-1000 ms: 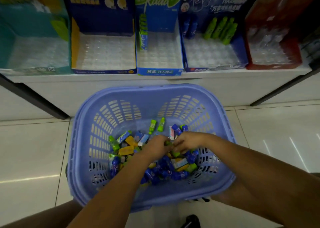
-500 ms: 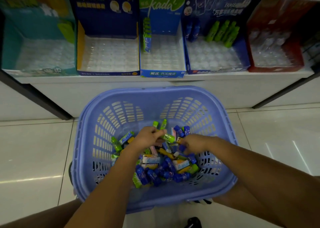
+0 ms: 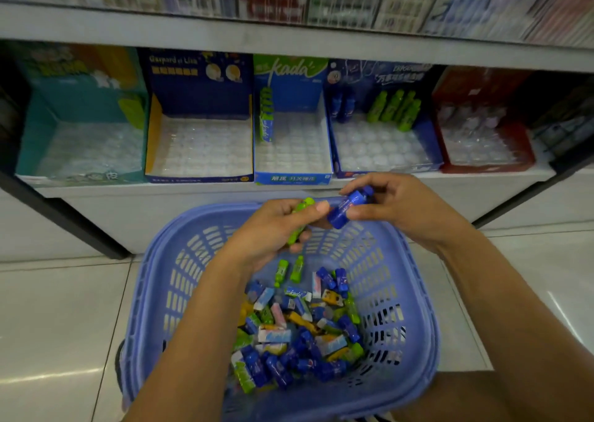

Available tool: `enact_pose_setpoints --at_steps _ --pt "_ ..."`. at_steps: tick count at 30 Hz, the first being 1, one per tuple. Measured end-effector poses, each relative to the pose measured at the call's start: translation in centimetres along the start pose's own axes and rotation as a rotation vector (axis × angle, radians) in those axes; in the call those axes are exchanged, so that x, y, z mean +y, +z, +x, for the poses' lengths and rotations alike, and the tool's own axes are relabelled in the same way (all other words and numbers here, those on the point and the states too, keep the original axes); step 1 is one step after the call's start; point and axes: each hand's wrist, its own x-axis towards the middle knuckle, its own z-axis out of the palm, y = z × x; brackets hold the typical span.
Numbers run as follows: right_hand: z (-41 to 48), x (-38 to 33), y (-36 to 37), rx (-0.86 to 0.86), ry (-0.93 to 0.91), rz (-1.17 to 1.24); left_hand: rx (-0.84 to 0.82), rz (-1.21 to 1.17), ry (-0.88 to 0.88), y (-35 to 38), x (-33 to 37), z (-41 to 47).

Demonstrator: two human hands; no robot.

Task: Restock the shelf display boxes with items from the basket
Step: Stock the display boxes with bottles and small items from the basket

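Note:
A lilac plastic basket (image 3: 154,296) stands on the floor, holding several small blue, green, yellow and white items (image 3: 299,331). Above its far rim, my left hand (image 3: 270,232) grips a green bottle-shaped item (image 3: 300,216). My right hand (image 3: 398,206) pinches a blue bottle-shaped item (image 3: 348,208) beside it. On the low shelf stands a dark blue display box (image 3: 385,145) with blue and green bottle items at its back. Left of it, the kada box (image 3: 292,142) holds a short row of green and blue items.
Three more display boxes share the shelf: a teal one (image 3: 80,139), a navy and yellow one (image 3: 199,139) and a red one (image 3: 482,139), all showing bare plastic trays. A higher shelf edge (image 3: 289,36) runs above. White floor tiles (image 3: 54,319) surround the basket.
Both hands have risen out of the basket's pile to above its far rim, the left with a green item and the right with a blue one. The view has tilted up toward the shelf.

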Motion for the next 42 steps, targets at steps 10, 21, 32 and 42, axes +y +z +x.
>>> enact_pose_setpoints --at_steps 10,21,32,42 --pt "-0.3 -1.2 -1.4 -0.021 -0.099 0.216 0.020 0.010 0.099 1.8 1.5 0.3" --pt "4.4 -1.3 -5.7 0.400 -0.072 -0.014 0.162 -0.194 -0.044 2.8 0.1 3.4" --pt "7.2 -2.6 -10.6 -0.060 -0.259 -0.076 0.150 -0.179 0.016 4.1 1.8 6.2" --pt "7.8 -2.5 -10.1 0.011 -0.180 0.062 0.280 -0.068 0.241 5.2 3.2 8.1"
